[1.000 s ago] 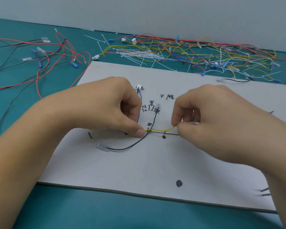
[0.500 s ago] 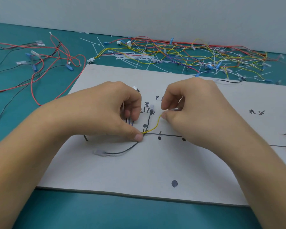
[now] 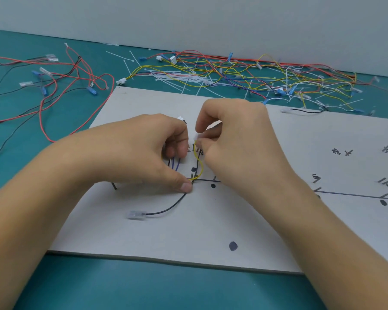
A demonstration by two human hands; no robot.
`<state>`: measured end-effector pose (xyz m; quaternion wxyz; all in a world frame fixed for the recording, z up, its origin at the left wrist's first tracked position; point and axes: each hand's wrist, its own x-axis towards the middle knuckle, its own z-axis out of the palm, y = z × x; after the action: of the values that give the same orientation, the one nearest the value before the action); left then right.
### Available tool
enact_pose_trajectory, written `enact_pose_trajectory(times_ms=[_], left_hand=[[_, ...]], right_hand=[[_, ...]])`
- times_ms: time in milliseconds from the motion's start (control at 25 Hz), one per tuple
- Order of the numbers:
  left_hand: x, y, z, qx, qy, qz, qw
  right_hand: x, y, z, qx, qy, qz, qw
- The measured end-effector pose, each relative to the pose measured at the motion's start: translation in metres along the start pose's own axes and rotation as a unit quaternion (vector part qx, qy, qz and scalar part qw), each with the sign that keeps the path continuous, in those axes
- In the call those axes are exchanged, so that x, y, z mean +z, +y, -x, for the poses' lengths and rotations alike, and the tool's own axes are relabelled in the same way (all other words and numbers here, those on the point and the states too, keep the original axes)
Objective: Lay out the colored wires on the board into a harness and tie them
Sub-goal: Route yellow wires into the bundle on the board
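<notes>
We are routing the yellow wire point(image 3: 201, 166) on the board point(image 3: 255, 231). Our left hand point(image 3: 143, 157) is pinning its lower bend under the thumb, the other fingers point(image 3: 177, 148) curled. Our right hand point(image 3: 238, 139) is pinching the white connector point(image 3: 195, 137). Next, we judge, the connector needs seating at its mark beside the black wire point(image 3: 170, 209).

Bright, even light from overhead, no glare. Only faint soft shadows under left hand point(image 3: 143, 153) & right hand point(image 3: 238, 139) on board point(image 3: 211, 224). Centre sharp; far wire pile point(image 3: 233, 72) slightly soft w/ compression smear. Wide-angle bend: back edge of counter point(image 3: 143, 287) bows slightly, forearms stretched at bottom corners.
</notes>
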<state>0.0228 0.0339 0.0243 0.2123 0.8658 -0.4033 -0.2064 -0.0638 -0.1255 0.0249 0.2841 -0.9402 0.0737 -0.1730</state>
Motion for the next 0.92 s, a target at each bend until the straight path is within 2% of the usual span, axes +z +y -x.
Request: enact_pose_trajectory(times_ms=[240, 520, 920], left_hand=[[0.001, -0.001, -0.001, -0.001, 0.002, 0.005, 1.0], [0.002, -0.002, -0.002, -0.008, 0.012, -0.001, 1.0], [0.002, -0.004, -0.003, -0.026, 0.027, 0.01, 0.999]], right_hand=[[0.004, 0.0, -0.002, -0.002, -0.055, 0.058, 0.997], [0.009, 0.002, 0.002, 0.007, -0.034, 0.101, 0.994], [0.0, 0.011, 0.002, 0.031, -0.115, 0.106, 0.987]])
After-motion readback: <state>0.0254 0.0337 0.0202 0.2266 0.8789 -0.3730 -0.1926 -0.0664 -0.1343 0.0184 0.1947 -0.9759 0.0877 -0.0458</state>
